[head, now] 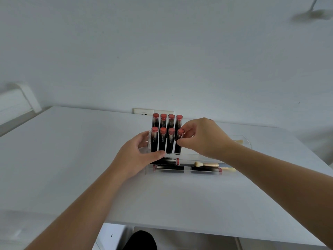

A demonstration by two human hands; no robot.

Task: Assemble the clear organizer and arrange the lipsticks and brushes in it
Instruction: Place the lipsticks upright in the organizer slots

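A clear acrylic organizer (pixel 148 141) stands on the white table (pixel 72 150), its stepped rows holding several black lipsticks with red caps upright. My right hand (pixel 201 138) pinches the rightmost front-row lipstick (pixel 179 141) between thumb and fingers. My left hand (pixel 138 152) grips the organizer's left front corner, thumb along its front. Three lipsticks (pixel 169 168) lie flat in the low front tray, beside two makeup brushes (pixel 207 164) with gold ferrules and pale bristles. Another brush tip (pixel 238 141) shows behind my right wrist.
The organizer sits near the table's back edge, against the white wall with a power socket (pixel 143 111) behind it. The table's front edge (pixel 198 230) runs below my forearms. A white ledge (pixel 16 101) is at far left.
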